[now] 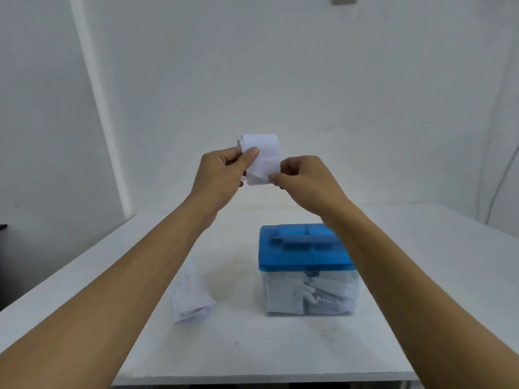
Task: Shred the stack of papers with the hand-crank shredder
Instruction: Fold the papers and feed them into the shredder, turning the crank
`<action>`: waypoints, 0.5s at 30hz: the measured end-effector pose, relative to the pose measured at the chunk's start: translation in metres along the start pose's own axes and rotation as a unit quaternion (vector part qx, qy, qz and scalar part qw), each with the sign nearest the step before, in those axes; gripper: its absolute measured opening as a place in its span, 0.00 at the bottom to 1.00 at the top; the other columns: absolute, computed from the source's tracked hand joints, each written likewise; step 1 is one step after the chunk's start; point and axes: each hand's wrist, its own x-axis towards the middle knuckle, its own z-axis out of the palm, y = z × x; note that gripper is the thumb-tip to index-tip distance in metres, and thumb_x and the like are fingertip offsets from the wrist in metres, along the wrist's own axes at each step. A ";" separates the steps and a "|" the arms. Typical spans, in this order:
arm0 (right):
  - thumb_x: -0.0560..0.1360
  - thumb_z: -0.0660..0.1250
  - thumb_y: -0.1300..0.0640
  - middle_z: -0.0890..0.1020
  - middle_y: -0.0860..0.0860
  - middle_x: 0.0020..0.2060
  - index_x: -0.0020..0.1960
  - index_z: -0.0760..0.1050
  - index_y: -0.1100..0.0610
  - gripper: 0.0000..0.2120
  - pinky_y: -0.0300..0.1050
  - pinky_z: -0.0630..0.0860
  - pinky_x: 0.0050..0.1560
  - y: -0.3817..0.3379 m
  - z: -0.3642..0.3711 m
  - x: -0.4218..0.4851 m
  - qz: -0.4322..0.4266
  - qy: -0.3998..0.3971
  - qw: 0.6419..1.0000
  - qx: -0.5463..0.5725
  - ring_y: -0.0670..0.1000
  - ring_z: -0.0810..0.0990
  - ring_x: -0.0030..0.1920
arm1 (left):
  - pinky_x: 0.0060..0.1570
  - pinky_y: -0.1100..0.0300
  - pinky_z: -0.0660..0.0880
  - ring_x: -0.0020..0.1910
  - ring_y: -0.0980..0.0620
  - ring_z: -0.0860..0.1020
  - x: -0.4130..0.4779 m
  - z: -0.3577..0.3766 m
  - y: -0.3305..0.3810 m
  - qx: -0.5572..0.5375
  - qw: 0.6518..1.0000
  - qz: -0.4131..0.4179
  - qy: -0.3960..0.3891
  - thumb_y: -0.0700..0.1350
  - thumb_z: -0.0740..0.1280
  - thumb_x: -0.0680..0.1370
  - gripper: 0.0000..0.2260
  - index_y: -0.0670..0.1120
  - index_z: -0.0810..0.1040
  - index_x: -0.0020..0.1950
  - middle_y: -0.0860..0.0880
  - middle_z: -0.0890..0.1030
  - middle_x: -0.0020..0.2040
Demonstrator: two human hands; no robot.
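Both hands are raised above the table and hold a folded white paper [264,153] between them. My left hand [222,175] pinches its left edge with thumb and fingers. My right hand [303,178] pinches its lower right corner. Below them on the white table [407,276] stands the hand-crank shredder [306,268], a clear bin with a blue lid and white shreds inside. Its crank is partly hidden by my right forearm. A stack of papers [191,299] lies on the table left of the shredder, partly under my left forearm.
A white wall rises behind the table. A thin cable [502,175] hangs at the far right. The table's front edge runs along the bottom of the view, and a dark object [2,227] sits off the left edge.
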 end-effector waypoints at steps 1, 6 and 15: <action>0.76 0.68 0.55 0.73 0.54 0.34 0.50 0.78 0.68 0.14 0.42 0.66 0.34 0.007 -0.010 -0.001 0.005 0.004 1.000 -0.020 0.49 0.68 0.32 | 0.37 0.71 0.75 0.42 0.60 0.81 0.000 0.012 0.000 -0.003 1.000 -0.005 -0.015 0.51 0.68 0.81 0.11 0.47 0.85 0.58 0.56 0.85 0.47; 0.77 0.69 0.55 0.79 0.52 0.34 0.46 0.81 0.60 0.08 0.39 0.69 0.35 0.045 -0.047 -0.007 0.027 0.003 0.996 -0.084 0.48 0.72 0.33 | 0.43 0.66 0.77 0.50 0.56 0.82 -0.007 0.058 -0.012 0.027 0.993 -0.041 -0.109 0.48 0.70 0.80 0.13 0.48 0.82 0.64 0.55 0.85 0.52; 0.77 0.70 0.51 0.83 0.52 0.38 0.47 0.83 0.57 0.09 0.36 0.72 0.34 0.092 -0.067 -0.026 0.092 -0.013 0.988 -0.124 0.47 0.77 0.36 | 0.46 0.71 0.76 0.46 0.65 0.81 -0.018 0.096 -0.035 0.097 0.975 -0.041 -0.198 0.45 0.74 0.77 0.13 0.48 0.83 0.61 0.60 0.83 0.46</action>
